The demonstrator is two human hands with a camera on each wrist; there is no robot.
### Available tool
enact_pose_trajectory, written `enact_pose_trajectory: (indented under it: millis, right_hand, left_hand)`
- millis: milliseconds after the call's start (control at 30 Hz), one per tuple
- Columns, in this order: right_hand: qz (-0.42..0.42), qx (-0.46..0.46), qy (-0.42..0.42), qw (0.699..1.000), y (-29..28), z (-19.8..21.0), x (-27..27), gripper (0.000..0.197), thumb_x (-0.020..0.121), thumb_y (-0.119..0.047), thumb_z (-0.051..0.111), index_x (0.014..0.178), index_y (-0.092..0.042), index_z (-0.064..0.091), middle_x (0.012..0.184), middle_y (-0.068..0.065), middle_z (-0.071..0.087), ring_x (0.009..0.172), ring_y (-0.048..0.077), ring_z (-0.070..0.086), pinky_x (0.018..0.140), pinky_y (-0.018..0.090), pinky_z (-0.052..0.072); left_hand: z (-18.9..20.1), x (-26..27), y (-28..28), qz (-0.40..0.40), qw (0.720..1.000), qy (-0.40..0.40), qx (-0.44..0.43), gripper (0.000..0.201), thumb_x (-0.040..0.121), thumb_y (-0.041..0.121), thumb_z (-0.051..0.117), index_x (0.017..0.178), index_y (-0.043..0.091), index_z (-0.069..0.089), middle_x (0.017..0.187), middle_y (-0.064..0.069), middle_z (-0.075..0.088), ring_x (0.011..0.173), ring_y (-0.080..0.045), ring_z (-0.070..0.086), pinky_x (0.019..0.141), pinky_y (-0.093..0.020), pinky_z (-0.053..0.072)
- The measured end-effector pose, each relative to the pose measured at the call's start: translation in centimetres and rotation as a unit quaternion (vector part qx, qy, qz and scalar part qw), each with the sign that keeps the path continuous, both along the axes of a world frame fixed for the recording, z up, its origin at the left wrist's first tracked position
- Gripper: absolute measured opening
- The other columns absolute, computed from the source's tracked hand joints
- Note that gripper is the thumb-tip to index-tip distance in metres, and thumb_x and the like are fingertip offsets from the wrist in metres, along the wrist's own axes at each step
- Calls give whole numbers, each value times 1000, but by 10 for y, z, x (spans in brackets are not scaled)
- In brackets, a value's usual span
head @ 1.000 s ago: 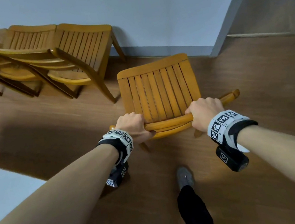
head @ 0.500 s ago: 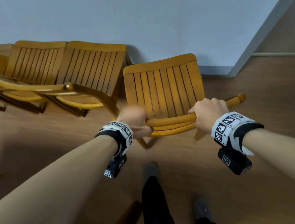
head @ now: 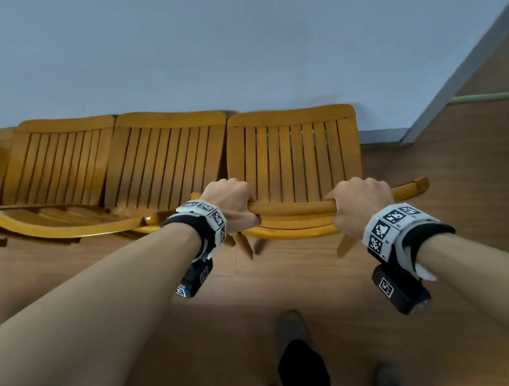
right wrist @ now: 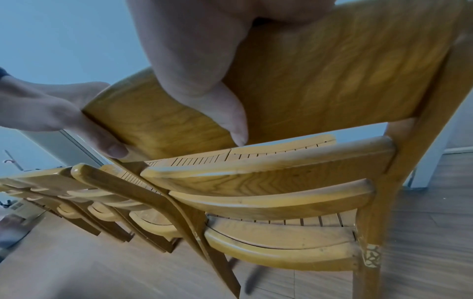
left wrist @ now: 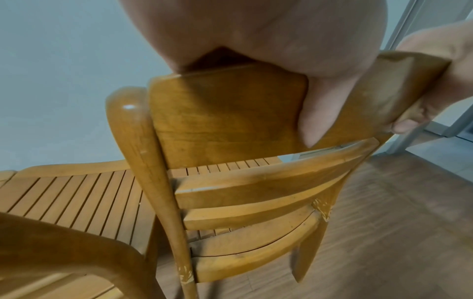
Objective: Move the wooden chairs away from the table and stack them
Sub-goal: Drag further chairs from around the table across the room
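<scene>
I hold a wooden slat-seat chair (head: 293, 152) by the top rail of its backrest (head: 293, 210), facing the wall. My left hand (head: 232, 206) grips the rail's left part and my right hand (head: 361, 203) its right part. In the left wrist view my thumb lies on the rail's back face (left wrist: 230, 113), and in the right wrist view the thumb presses the same rail (right wrist: 332, 76). This chair stands at the right end of a row of like chairs (head: 167, 160) along the wall, its seat edge close beside the neighbour's.
A pale blue wall (head: 219, 30) rises just behind the chairs. A grey wall corner (head: 467, 63) juts out at the right. Brown wood floor (head: 294, 280) spreads around my feet (head: 288, 325). Several more chair backs (right wrist: 84, 192) line up to the left.
The chair has travelled forward and left toward the wall, from standing apart on the floor to sitting beside the rightmost chair of the row. Both hands kept their grip on the top rail.
</scene>
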State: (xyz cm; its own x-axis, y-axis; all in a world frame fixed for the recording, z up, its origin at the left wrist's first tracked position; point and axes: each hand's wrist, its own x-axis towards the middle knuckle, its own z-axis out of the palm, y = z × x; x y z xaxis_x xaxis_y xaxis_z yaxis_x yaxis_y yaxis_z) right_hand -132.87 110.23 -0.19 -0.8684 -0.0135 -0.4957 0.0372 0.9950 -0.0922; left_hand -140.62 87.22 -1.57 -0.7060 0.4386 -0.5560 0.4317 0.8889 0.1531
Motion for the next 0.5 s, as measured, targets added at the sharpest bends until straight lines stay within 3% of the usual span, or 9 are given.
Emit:
enact_pose_trajectory:
  millis: [233, 400, 500]
  right_hand:
    - [-17, -7, -2, 1000, -17, -19, -20, 33, 90, -28, 62, 123, -31, 66, 90, -4, 67, 79, 18, 58, 68, 31, 44]
    - [-11, 5, -6, 1000, -10, -30, -6, 36, 90, -36, 63, 126, -35, 64, 88, -7, 65, 76, 15, 59, 65, 29, 43]
    - [21, 24, -18, 999, -12, -37, 17, 42, 92, -30, 57, 133, -39, 58, 99, -5, 70, 88, 20, 66, 74, 33, 51]
  left_hand:
    - [-18, -25, -15, -13, 1000, -10, 7, 27, 78, 48, 63, 80, 24, 76, 64, 4, 69, 61, -16, 68, 54, -26, 56]
    - [-30, -11, -11, -55, 998, 0, 20, 25, 83, 48, 65, 81, 24, 72, 63, 8, 62, 54, -8, 57, 49, -19, 41]
    - [-41, 13, -12, -77, 997, -1, -7, 25, 83, 47, 62, 78, 24, 70, 65, 6, 64, 58, -13, 60, 53, -23, 49]
